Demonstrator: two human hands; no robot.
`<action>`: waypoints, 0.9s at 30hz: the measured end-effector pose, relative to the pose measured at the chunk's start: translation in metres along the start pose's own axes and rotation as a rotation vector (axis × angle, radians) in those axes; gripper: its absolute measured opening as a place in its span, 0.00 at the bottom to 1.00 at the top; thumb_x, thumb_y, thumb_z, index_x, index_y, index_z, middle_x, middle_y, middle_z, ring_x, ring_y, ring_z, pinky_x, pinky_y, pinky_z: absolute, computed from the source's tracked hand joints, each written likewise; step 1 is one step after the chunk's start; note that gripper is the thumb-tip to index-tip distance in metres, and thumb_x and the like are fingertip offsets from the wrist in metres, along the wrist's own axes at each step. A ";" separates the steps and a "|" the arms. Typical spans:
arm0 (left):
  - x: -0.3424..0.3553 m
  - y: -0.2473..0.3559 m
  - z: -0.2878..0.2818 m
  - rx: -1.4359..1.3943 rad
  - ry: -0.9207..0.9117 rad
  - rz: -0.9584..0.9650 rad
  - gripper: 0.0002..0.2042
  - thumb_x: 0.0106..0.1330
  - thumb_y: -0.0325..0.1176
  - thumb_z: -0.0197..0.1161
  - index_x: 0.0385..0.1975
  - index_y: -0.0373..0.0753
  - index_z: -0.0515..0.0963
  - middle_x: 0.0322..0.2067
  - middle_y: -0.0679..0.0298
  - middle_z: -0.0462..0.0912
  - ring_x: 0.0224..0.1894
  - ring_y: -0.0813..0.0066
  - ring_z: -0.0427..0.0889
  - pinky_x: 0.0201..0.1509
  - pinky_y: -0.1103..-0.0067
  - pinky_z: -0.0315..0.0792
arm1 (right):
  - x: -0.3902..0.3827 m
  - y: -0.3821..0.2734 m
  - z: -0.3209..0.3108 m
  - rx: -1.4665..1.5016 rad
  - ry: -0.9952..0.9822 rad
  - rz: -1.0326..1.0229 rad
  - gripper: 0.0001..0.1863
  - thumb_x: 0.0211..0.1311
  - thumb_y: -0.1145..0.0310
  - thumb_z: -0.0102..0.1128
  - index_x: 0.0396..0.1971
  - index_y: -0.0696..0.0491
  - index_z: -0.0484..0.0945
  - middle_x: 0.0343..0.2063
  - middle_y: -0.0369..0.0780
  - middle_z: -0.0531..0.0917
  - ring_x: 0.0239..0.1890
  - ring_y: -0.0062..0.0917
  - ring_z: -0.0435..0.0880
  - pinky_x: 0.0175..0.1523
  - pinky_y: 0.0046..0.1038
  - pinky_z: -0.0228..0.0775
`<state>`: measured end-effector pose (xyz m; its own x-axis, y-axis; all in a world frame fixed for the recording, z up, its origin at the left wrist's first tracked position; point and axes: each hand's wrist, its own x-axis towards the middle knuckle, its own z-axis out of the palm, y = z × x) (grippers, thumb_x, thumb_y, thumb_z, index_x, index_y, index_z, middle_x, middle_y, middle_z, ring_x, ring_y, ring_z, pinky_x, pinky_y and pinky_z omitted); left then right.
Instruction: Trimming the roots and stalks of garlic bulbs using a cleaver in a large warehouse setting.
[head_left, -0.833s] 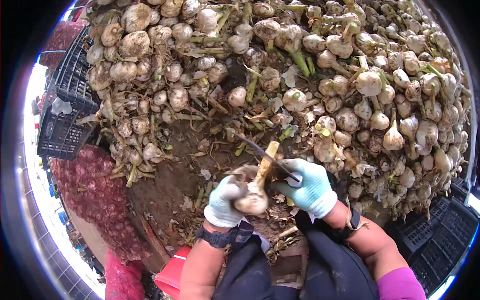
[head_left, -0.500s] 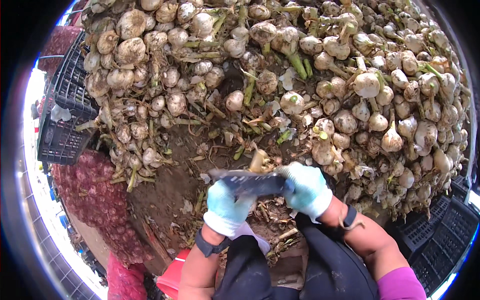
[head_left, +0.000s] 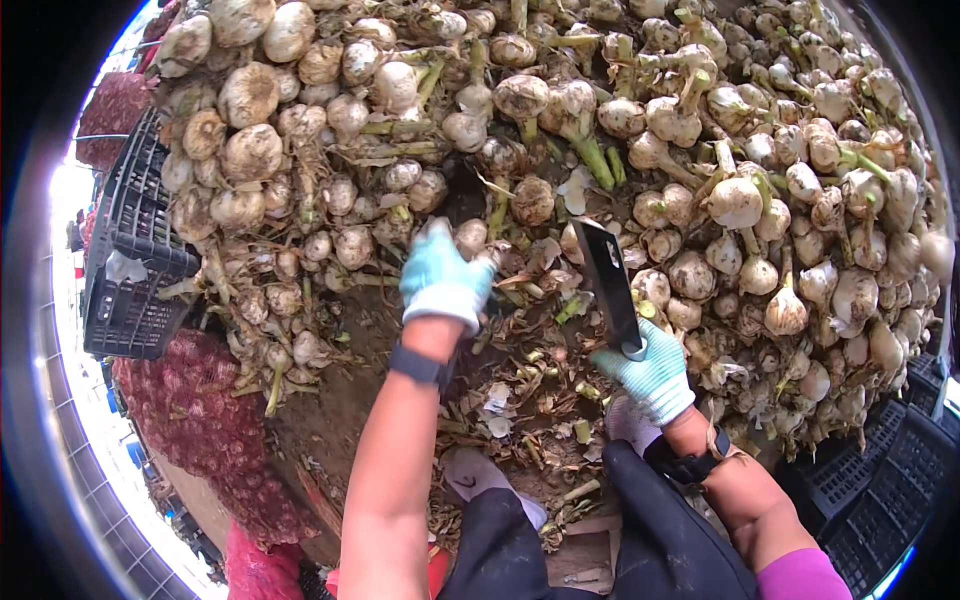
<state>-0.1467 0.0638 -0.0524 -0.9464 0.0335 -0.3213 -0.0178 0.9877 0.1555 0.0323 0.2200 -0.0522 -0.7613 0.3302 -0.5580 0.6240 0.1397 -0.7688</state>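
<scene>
Garlic is left beyond cut scraps, a knife held in the right grip, closure of the left grip unclear.

Bright, even lt, blown-out glare far L, fisheye-bent edges, blk corners, L hand sl. blurry

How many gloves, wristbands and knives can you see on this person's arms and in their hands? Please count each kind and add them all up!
Pale blue-green gloves: 2
Black wristbands: 2
Knife: 1, in the right hand
Total: 5
</scene>
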 end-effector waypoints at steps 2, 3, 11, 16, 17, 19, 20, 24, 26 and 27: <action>0.019 -0.006 0.022 0.032 -0.112 0.057 0.27 0.45 0.45 0.68 0.44 0.41 0.70 0.43 0.48 0.74 0.45 0.50 0.75 0.47 0.65 0.71 | 0.001 -0.003 -0.003 0.003 -0.002 -0.005 0.17 0.42 0.62 0.70 0.29 0.56 0.76 0.15 0.34 0.75 0.19 0.17 0.70 0.27 0.22 0.66; 0.020 -0.005 0.029 -0.003 -0.092 0.091 0.25 0.44 0.43 0.68 0.43 0.41 0.71 0.41 0.49 0.74 0.43 0.50 0.76 0.46 0.64 0.71 | 0.002 -0.002 -0.005 -0.014 -0.002 -0.001 0.17 0.42 0.63 0.70 0.30 0.56 0.76 0.16 0.35 0.75 0.19 0.17 0.70 0.27 0.22 0.66; -0.079 -0.073 0.062 -0.339 -0.179 0.060 0.28 0.42 0.25 0.62 0.49 0.44 0.67 0.41 0.53 0.76 0.44 0.58 0.78 0.50 0.73 0.71 | -0.006 0.002 -0.006 -0.198 0.006 -0.119 0.18 0.40 0.63 0.70 0.33 0.54 0.78 0.18 0.41 0.78 0.21 0.27 0.76 0.29 0.26 0.69; -0.122 -0.078 0.027 -0.931 -0.361 0.135 0.28 0.47 0.17 0.58 0.52 0.35 0.64 0.44 0.61 0.73 0.46 0.74 0.74 0.52 0.79 0.69 | -0.031 -0.010 0.009 -0.389 -0.080 -0.443 0.12 0.43 0.67 0.67 0.29 0.53 0.76 0.23 0.43 0.78 0.25 0.39 0.78 0.31 0.32 0.71; -0.126 -0.069 0.016 -1.088 -0.487 0.052 0.25 0.51 0.17 0.58 0.52 0.36 0.64 0.41 0.62 0.74 0.44 0.74 0.75 0.52 0.79 0.70 | -0.036 -0.018 0.008 -0.462 -0.136 -0.498 0.12 0.42 0.70 0.65 0.30 0.53 0.75 0.20 0.43 0.75 0.23 0.39 0.76 0.28 0.34 0.70; -0.136 -0.056 0.010 -1.467 -0.510 -0.129 0.26 0.53 0.19 0.61 0.54 0.34 0.62 0.42 0.61 0.74 0.46 0.75 0.74 0.52 0.79 0.69 | -0.044 -0.021 0.015 -0.552 -0.158 -0.704 0.08 0.46 0.67 0.58 0.27 0.50 0.72 0.19 0.42 0.74 0.20 0.38 0.77 0.23 0.38 0.68; -0.142 -0.060 0.009 -1.241 -0.389 0.103 0.27 0.54 0.23 0.63 0.54 0.33 0.60 0.41 0.61 0.74 0.46 0.74 0.75 0.52 0.79 0.70 | -0.049 -0.018 0.020 -0.677 -0.095 -0.784 0.09 0.44 0.68 0.57 0.27 0.49 0.70 0.17 0.38 0.71 0.17 0.32 0.75 0.19 0.34 0.64; -0.158 -0.070 -0.005 -1.164 -0.432 0.315 0.24 0.56 0.27 0.62 0.52 0.34 0.62 0.41 0.61 0.74 0.45 0.75 0.75 0.51 0.79 0.71 | -0.061 -0.027 0.020 -0.722 -0.057 -0.873 0.10 0.42 0.67 0.56 0.28 0.49 0.70 0.17 0.37 0.70 0.18 0.29 0.74 0.19 0.31 0.62; -0.160 -0.067 -0.006 -1.346 -0.468 0.055 0.24 0.55 0.29 0.64 0.51 0.34 0.63 0.42 0.61 0.74 0.44 0.76 0.75 0.49 0.80 0.71 | -0.067 -0.028 0.023 -0.702 -0.076 -0.905 0.10 0.42 0.68 0.56 0.28 0.49 0.71 0.17 0.37 0.71 0.18 0.29 0.74 0.20 0.31 0.62; -0.160 -0.065 -0.007 -1.433 -0.485 -0.079 0.25 0.54 0.30 0.65 0.50 0.35 0.64 0.42 0.61 0.74 0.43 0.76 0.75 0.49 0.80 0.72 | -0.069 -0.029 0.025 -0.693 -0.086 -0.919 0.10 0.42 0.68 0.56 0.29 0.50 0.71 0.18 0.37 0.71 0.18 0.29 0.74 0.20 0.31 0.63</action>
<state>0.0042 -0.0072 -0.0048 -0.7385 0.3175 -0.5948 -0.6219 0.0200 0.7828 0.0625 0.1701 0.0006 -0.9712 -0.2227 0.0842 -0.2299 0.7858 -0.5742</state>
